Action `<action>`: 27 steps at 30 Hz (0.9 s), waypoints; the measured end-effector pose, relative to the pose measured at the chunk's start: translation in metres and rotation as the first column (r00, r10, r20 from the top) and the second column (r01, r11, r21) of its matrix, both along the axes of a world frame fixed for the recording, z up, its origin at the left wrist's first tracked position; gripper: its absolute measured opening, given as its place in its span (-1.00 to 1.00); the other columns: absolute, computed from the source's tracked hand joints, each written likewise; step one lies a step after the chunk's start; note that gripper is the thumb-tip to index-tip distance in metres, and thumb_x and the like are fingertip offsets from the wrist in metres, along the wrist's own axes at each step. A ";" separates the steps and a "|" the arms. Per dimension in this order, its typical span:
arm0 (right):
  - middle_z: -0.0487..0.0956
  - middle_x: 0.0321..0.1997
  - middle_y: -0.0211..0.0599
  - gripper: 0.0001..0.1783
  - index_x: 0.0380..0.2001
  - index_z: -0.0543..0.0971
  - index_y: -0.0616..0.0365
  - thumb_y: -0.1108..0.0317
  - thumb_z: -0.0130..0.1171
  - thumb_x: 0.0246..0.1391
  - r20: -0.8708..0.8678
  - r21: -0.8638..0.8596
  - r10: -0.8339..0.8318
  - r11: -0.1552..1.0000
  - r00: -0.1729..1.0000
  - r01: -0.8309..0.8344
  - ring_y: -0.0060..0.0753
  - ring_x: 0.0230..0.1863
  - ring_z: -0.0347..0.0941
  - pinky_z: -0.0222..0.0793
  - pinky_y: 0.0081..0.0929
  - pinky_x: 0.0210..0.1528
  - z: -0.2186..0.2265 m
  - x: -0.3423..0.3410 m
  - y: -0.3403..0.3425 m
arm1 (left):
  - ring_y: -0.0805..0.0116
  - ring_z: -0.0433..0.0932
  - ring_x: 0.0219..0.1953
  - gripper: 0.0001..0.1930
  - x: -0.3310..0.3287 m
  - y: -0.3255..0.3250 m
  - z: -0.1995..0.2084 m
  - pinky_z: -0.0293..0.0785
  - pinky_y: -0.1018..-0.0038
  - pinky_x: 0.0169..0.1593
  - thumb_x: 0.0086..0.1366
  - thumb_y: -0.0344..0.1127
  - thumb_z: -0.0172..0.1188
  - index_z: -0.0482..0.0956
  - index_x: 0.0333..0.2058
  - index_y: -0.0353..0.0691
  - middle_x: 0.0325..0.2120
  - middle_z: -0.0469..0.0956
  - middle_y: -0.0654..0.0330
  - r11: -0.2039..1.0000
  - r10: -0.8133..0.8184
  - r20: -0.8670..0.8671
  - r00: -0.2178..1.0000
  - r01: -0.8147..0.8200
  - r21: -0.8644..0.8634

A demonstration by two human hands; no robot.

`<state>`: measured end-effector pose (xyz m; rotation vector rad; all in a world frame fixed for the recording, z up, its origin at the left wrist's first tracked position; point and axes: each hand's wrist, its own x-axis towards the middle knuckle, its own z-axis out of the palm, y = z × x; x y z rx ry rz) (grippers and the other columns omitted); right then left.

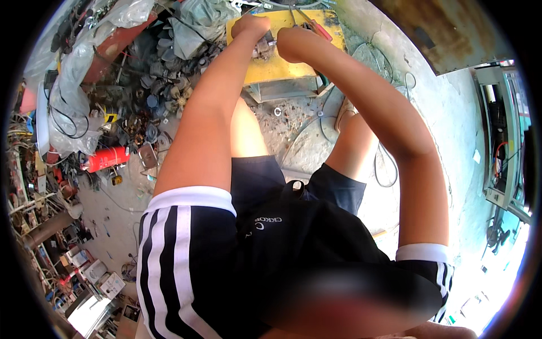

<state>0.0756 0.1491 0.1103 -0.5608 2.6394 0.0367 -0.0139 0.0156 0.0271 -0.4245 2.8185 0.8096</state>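
The fingers of the left hand (250, 25) are mostly hidden behind its curled back, so how far they are open, and on what, cannot be told; the same goes for the right hand (294, 45). Between them, on the yellow table (291, 70), sits a grey metal part (263, 48), partly covered by the left hand, seemingly a small mechanical piece, though its shape is hard to make out. Red-handled pliers (320, 30) lie beyond the right hand. Left of the table, a grey plastic bag (197, 28) and clear plastic sheeting (70, 107) slump over clutter; what the bag contains is unclear.
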 end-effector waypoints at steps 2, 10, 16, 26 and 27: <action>0.64 -0.06 -0.10 -0.69 -0.11 0.63 0.17 0.44 0.11 0.04 -0.044 -0.132 -0.142 0.982 0.989 0.136 -0.01 0.00 0.58 0.49 -0.06 -0.02 -0.007 0.006 0.007 | 0.05 0.60 -0.02 -0.39 0.004 0.009 -0.002 0.49 0.27 0.02 0.12 0.16 0.14 0.64 -0.09 -0.28 -0.05 0.60 -0.05 0.999 -0.002 -0.020 1.000 0.000 -0.053; 0.65 -0.13 -0.02 -0.50 0.17 0.42 0.18 0.40 -0.01 0.12 -0.112 -0.430 -0.488 0.809 0.866 0.400 0.02 -0.08 0.60 0.51 -0.13 -0.05 -0.046 0.062 -0.002 | 0.02 0.58 0.02 -0.35 -0.022 -0.013 -0.025 0.45 0.25 0.07 0.11 0.19 0.14 0.61 -0.02 -0.26 -0.01 0.59 -0.05 0.996 -0.060 -0.024 0.998 0.058 -0.068; 0.51 -0.34 -0.19 -0.37 0.33 0.23 0.13 0.37 0.04 0.18 -0.464 -0.712 -0.604 0.690 0.648 0.134 0.00 -0.35 0.50 0.45 -0.17 -0.25 -0.143 0.081 -0.012 | 0.01 0.60 -0.02 -0.36 -0.018 -0.005 -0.020 0.46 0.28 0.04 0.14 0.20 0.13 0.61 -0.05 -0.28 -0.07 0.61 -0.09 0.999 -0.024 0.034 0.999 0.023 0.029; 0.47 -0.32 -0.13 -0.31 0.35 0.19 0.16 0.53 0.03 0.11 -0.523 -0.771 -0.630 0.637 0.574 -0.002 0.00 -0.30 0.38 0.30 -0.13 -0.23 -0.160 0.081 -0.017 | -0.04 0.60 -0.04 -0.29 0.006 0.002 -0.007 0.48 0.16 0.00 0.19 0.30 0.06 0.63 -0.07 -0.31 -0.11 0.62 -0.10 0.997 -0.078 -0.052 0.996 0.077 -0.022; 0.48 -0.28 -0.06 -0.34 0.35 0.18 0.15 0.53 -0.01 0.15 -0.444 -0.821 -0.636 0.571 0.631 -0.001 0.08 -0.28 0.39 0.31 -0.09 -0.21 -0.156 0.084 -0.015 | -0.05 0.60 -0.04 -0.25 0.007 0.001 -0.004 0.48 0.14 -0.02 0.19 0.38 0.02 0.64 -0.09 -0.29 -0.12 0.63 -0.09 0.997 -0.077 -0.040 0.996 0.077 -0.007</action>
